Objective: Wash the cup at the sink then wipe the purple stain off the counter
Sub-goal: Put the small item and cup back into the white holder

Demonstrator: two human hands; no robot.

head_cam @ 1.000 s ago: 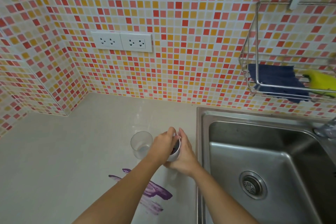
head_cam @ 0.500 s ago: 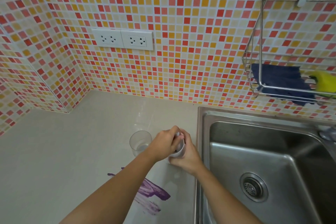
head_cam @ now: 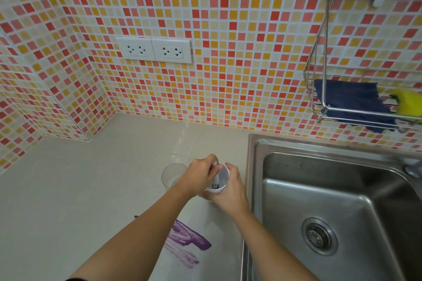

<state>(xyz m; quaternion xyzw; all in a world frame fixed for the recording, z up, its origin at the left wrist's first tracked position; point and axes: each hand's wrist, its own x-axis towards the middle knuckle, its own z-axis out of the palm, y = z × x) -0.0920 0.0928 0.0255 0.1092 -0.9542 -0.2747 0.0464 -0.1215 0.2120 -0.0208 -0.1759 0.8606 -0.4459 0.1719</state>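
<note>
A small white cup (head_cam: 223, 174) stands on the beige counter (head_cam: 91, 189) just left of the sink (head_cam: 342, 201). My right hand (head_cam: 229, 196) wraps around its right side and base. My left hand (head_cam: 199, 175) is pinched on a thin white stick (head_cam: 215, 166) that reaches down into the cup, where dark purple residue (head_cam: 215, 186) shows at the bottom. A smeared purple stain (head_cam: 187, 239) lies on the counter nearer to me, partly hidden by my left forearm.
A clear glass (head_cam: 171, 174) stands right behind my left hand. A wire rack (head_cam: 319, 70) on the tiled wall holds a dark blue cloth (head_cam: 349, 98) and a yellow sponge (head_cam: 408, 102). The tap (head_cam: 413, 167) shows at the right edge. Wall sockets (head_cam: 154, 50) sit above the counter.
My left hand has shifted slightly left off the cup's mouth, so more of the inside shows. The view has tilted up a little. The cup stays in the same spot.
</note>
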